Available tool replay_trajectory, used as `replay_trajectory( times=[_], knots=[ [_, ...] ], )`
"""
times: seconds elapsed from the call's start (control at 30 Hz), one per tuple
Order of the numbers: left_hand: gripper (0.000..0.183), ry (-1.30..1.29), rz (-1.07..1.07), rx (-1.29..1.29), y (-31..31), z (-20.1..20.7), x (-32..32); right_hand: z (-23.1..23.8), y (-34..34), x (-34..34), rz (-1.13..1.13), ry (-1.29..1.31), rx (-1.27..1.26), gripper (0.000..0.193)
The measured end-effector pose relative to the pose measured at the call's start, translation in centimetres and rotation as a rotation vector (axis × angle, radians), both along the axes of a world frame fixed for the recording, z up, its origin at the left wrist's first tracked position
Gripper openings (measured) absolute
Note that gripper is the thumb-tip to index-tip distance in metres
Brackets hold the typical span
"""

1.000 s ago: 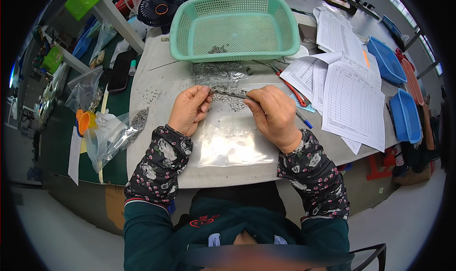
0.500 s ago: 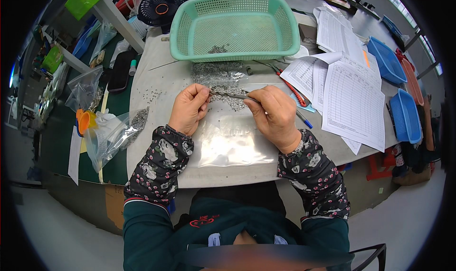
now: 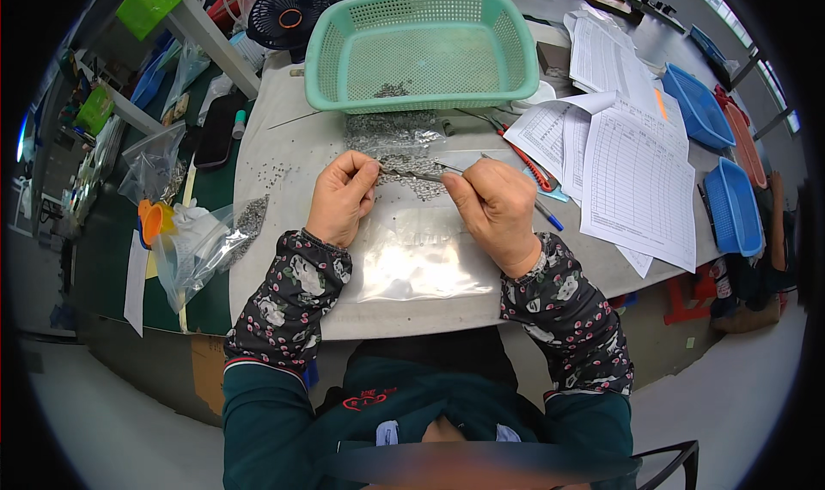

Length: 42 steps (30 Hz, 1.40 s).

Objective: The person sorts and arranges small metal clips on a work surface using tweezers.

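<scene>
Over the clear plastic bag (image 3: 430, 262), my left hand (image 3: 340, 196) is closed, thumb against forefinger. The pinch lies at the left end of a slim dark metal tool (image 3: 411, 176); whether a small part is also in it is too fine to see. From the other side my right hand (image 3: 497, 208) grips the tool's right end, held roughly level. Its exact kind is unclear. Many tiny metal parts (image 3: 423, 188) lie spread beneath the tool. Behind them is a clear bag of similar grey parts (image 3: 391, 132).
A green mesh basket (image 3: 421, 100) stands beyond my hands, a small fan (image 3: 290, 16) at its left. Printed sheets (image 3: 640, 181), red-handled pliers (image 3: 526, 162) and a blue-capped pen (image 3: 550, 217) lie right. Blue baskets (image 3: 732, 206) stand farther right. Another parts bag (image 3: 202, 249) lies left.
My right hand has turned slightly and shifted a little on the tool. My left hand keeps its pinch in nearly the same place.
</scene>
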<state>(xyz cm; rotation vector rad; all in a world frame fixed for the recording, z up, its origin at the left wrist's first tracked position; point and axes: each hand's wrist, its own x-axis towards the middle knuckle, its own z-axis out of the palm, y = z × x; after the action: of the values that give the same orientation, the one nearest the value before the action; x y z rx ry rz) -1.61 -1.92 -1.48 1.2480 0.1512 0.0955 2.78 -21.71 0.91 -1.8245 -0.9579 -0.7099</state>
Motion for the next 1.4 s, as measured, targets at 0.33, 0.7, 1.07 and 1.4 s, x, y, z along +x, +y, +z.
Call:
replay_trajectory(
  times=[0.33,0.7,1.07,1.4],
  knots=[
    [0.012,0.048,-0.094,-0.31,0.7,-0.6,0.4,0.8,0.3,-0.2,-0.03,0.2,0.137,0.011],
    [0.012,0.066,-0.074,-0.272,0.4,-0.3,0.4,0.6,0.3,0.1,0.031,0.017,0.031,0.013],
    [0.01,0.012,-0.043,-0.093,0.0,-0.4,0.2,0.5,0.1,-0.2,-0.054,0.02,-0.01,0.025],
    [0.009,0.045,-0.031,-0.088,-0.6,0.9,0.8,-0.1,-1.0,0.8,-0.071,0.297,0.298,0.038]
  ],
)
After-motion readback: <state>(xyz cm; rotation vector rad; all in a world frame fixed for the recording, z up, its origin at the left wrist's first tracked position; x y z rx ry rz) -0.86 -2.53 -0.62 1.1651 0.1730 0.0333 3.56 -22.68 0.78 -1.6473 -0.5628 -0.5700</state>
